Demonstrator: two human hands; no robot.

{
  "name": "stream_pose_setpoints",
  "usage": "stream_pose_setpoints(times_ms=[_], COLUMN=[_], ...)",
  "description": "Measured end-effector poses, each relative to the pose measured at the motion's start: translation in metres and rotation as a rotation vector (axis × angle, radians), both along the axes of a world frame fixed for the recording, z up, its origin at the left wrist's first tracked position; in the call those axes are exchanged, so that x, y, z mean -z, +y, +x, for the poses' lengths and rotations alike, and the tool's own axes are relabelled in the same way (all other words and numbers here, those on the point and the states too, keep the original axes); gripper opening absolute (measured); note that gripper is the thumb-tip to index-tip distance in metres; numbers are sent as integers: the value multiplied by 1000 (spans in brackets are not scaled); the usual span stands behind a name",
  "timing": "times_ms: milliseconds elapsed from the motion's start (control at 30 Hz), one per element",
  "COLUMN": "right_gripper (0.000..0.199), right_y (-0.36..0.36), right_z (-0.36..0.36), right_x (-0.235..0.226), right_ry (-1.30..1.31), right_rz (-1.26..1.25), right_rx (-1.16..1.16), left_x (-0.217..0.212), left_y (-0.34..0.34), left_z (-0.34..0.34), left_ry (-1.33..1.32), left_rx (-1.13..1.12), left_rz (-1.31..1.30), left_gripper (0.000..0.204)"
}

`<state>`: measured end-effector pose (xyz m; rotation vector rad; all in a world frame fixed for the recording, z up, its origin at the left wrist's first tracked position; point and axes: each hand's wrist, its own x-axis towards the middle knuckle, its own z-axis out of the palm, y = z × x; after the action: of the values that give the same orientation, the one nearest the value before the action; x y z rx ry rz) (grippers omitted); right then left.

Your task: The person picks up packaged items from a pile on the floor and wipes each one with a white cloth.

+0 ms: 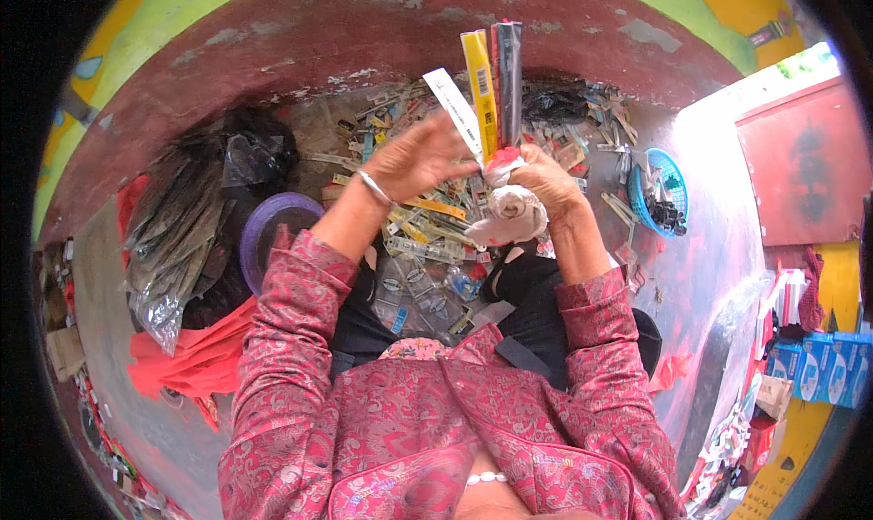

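Note:
In front of me, my right hand is closed round the lower ends of several long, narrow packets. Among them are a yellow packet with a barcode and a dark packet with a red one beside it, all standing upright. A white strip-like packet leans left from the bunch. My left hand is beside this white packet, slightly blurred, with its fingers stretched out and apart. Below the bunch, a rolled white cloth hangs against my right hand; how it is held is hidden.
Loose packets and wrappers litter the floor between my legs. At left lie clear plastic sleeves, a purple round tub and red cloth. A blue basket stands at right, with blue boxes beyond. A wall curves ahead.

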<state>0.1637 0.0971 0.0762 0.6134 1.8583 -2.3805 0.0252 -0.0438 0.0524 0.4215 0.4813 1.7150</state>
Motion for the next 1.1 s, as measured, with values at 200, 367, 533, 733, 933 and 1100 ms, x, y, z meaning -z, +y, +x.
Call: stream_pose_setpoints(times_ms=[200,367,533,733,933,1100], right_gripper=[11,10,15,19,18,17], right_y=[-29,-45,-41,10,15,23], right_z=[-6,-10,-4,12,-3,-3], right_x=[-1,-1,11,-9,-16,-9], right_ry=[-142,-91,-104,-105,124,61], right_rz=[-65,-99,125,534,384,485], right_rx=[9,70,-129,-23,338,320], left_x=[-12,-3,-3,0,3,-1], left_y=[14,15,14,14,14,13], left_z=[16,18,19,13,34,36], left_ry=[217,182,239,361,333,178], left_rx=[-2,-80,-159,-187,-6,67], left_rz=[-87,-194,-242,-306,-298,-349], left_gripper=[48,37,29,26,24,25])
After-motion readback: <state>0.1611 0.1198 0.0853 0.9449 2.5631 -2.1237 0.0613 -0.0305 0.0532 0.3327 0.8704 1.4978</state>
